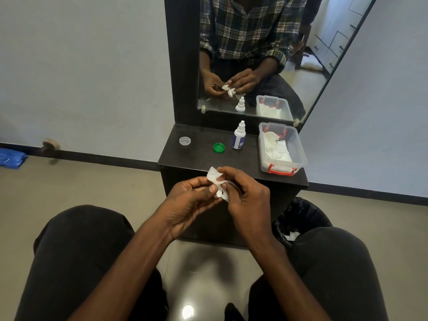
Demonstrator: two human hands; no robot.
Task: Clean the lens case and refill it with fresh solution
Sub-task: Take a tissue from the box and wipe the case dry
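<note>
- Left hand [194,198] and right hand [245,193] raised together before the dark shelf [199,158].
- Both pinch a white tissue [216,181]; lens case mostly hidden inside.

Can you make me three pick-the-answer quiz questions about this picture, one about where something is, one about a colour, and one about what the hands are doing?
1. Where is the solution bottle?
A. in the bin
B. on the dark shelf, between the green cap and the clear box
C. on the floor

2. What colour are the clear box's handles?
A. red
B. blue
C. yellow

3. What are both hands doing?
A. resting
B. holding a white tissue
C. squeezing the bottle

Answers: 1 B, it stands right of the green cap. 2 A, the near handle is red. 3 B, left hand and right hand pinch the white tissue.
</note>
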